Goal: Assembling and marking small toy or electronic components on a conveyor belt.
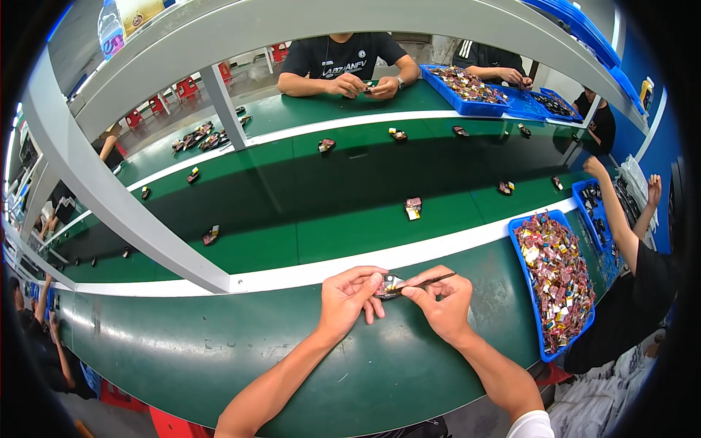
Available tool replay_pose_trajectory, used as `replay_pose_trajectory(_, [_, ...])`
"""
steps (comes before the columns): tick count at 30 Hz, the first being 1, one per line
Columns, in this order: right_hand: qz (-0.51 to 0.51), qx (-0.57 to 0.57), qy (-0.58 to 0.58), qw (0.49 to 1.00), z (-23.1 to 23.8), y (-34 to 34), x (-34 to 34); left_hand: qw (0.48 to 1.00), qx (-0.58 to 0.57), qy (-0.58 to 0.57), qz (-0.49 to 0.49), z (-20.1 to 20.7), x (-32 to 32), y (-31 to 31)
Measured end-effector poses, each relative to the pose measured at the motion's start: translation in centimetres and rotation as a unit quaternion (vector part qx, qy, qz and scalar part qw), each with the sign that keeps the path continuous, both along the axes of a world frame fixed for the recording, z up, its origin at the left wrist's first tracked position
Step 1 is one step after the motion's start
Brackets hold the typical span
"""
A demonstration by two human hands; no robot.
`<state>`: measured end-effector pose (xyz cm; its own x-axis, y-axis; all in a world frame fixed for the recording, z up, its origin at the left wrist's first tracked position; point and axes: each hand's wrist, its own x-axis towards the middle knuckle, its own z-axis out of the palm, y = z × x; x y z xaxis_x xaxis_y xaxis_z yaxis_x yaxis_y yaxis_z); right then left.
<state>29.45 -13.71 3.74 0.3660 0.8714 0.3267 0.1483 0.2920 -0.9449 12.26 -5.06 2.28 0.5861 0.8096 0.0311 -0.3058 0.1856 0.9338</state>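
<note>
In front of me, above the green bench [241,343], my left hand [349,298] grips a small black casing [390,286] with thumb and fingers. Some shiny silver and reddish parts show inside it; the finer details are too small to tell. My right hand [444,301] is closed on a thin dark tool [441,278] that looks like tweezers. The tool slants up to the right, and its working end meets the casing's right side, partly hidden by my fingers.
A blue tray [542,342] heaped with small reddish circuit boards stands right of my hands. Beyond a white rail [336,269], a green conveyor belt [328,241] carries scattered casings. Grey frame posts [109,197] rise at left. Co-workers sit opposite and to both sides.
</note>
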Motion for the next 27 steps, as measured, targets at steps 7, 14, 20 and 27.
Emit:
replay_pose_trajectory(7, [-0.019, 0.009, -0.086, 0.996, -0.3, -0.1, -0.3, 1.000, -0.016, 0.004, -0.009, 0.2, -0.3, 0.1])
replay_pose_trajectory(14, [-0.017, -0.009, -0.037, 0.999, 0.3, -0.2, -0.3, 1.000, -0.017, 0.014, -0.018, 0.1, 0.0, 0.0])
replay_pose_trajectory(20, [-0.043, 0.015, -0.089, 0.995, 0.2, -0.6, -0.7, 1.000, -0.012, 0.006, 0.002, -0.2, 0.0, -0.2])
replay_pose_trajectory(27, [-0.067, 0.064, -0.197, 0.976, 0.2, -0.5, -0.9, 1.000, -0.007, -0.002, 0.005, -0.4, 0.2, -0.1])
